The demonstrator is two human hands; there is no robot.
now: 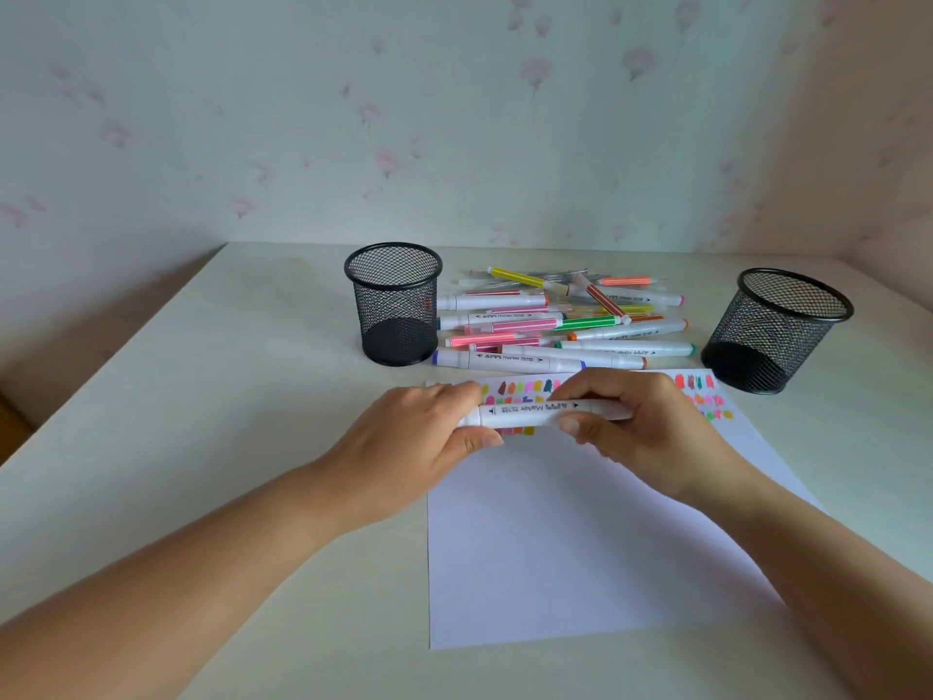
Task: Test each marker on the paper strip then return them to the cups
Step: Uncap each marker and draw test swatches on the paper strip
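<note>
Dozens of colour swatches [525, 387] already ran in rows along the far edge of the paper [555, 548], so a good share of the testing looked done, and yet nothing had gone home. Both mesh cups, the left cup [394, 300] and the right cup [772, 336], stood upright on the table [202, 421] and showed only dark bottoms through the wire, with no marker in either. Between them the pile of markers [560, 320] lay loose on the tabletop, thick white ones and thin striped ones crossed over each other, just beyond the paper. Front and centre, one white marker [530, 414] was held level over the swatches. The left hand [429, 437] curled its fingers and thumb round one end. The right hand [636, 426] gripped the other end the same way. Whether a cap was coming off or going on I could not tell, since both ends were hidden inside the hands. My read was a task somewhere past the middle of the marking and not yet begun on the returning: this marker in hand needed finishing, any untested ones in the heap needed their stroke, and then the whole lot had to go into the cups.
</note>
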